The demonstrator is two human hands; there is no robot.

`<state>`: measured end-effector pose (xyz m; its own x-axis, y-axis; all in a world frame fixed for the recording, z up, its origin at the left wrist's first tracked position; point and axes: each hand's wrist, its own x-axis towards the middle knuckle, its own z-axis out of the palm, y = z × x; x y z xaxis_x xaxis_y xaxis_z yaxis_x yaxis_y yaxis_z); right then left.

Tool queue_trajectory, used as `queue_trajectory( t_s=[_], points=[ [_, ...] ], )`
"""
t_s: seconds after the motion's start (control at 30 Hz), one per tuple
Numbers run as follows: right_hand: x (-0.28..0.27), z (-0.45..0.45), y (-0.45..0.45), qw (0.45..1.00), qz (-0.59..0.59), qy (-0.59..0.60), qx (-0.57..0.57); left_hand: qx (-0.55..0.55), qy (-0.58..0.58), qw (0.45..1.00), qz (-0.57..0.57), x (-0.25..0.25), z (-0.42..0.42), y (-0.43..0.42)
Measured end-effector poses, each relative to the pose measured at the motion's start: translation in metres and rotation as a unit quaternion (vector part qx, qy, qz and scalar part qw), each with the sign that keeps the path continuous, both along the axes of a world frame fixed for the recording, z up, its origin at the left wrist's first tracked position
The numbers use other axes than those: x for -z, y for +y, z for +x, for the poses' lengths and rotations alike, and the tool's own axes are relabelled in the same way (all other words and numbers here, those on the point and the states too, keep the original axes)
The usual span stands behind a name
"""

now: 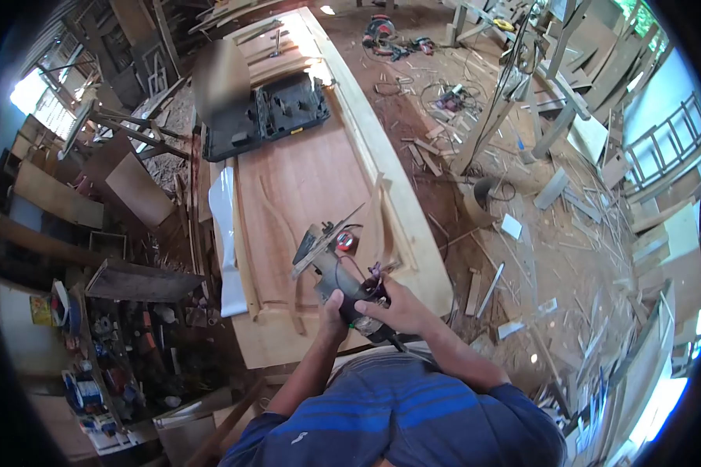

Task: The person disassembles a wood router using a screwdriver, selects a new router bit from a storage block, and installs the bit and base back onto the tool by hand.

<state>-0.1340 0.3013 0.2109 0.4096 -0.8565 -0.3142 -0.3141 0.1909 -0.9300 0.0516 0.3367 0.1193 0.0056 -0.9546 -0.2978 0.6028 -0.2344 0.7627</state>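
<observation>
A handheld power tool [349,286] with a flat base plate is held close to the body, over the near end of a wooden door panel [304,183]. My left hand [332,315] grips its left side, thumb on top. On the right side my right hand [397,305] is wrapped round the tool's rear part. Just beyond the tool lies a red round item [346,240], perhaps a tape measure. Thin curved wood strips [294,292] rest on the panel beside it.
An open black tool case [292,117] lies further up the panel, with a blurred brown shape [222,78] over its left part. A white sheet [224,241] hangs along the left edge. Cables and wood scraps litter the floor at right; a cluttered shelf [144,280] stands left.
</observation>
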Motion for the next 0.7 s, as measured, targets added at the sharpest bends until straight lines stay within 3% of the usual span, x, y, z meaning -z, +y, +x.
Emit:
queue_trajectory(
  t_s=[0.07, 0.23, 0.33, 0.5, 0.7],
  points=[
    [0.0, -0.043, -0.007, 1.0, -0.016, -0.013, -0.014, -0.03, 0.026, 0.999, 0.018, 0.005, -0.044, -0.001],
    [-0.015, -0.142, -0.023, 0.997, -0.062, 0.044, -0.012, -0.04, -0.037, 0.998, 0.017, -0.026, -0.137, -0.01],
    [-0.047, -0.173, -0.033, 0.999, -0.016, 0.042, 0.026, -0.041, -0.092, 0.995, 0.026, -0.056, -0.162, -0.014],
    [-0.024, -0.188, -0.055, 0.987, -0.059, -0.09, 0.121, -0.066, -0.13, 0.989, -0.037, -0.046, -0.183, -0.025],
    [-0.053, -0.221, -0.08, 0.98, -0.026, -0.129, 0.152, -0.054, -0.126, 0.989, -0.052, -0.055, -0.211, -0.041]
  ],
)
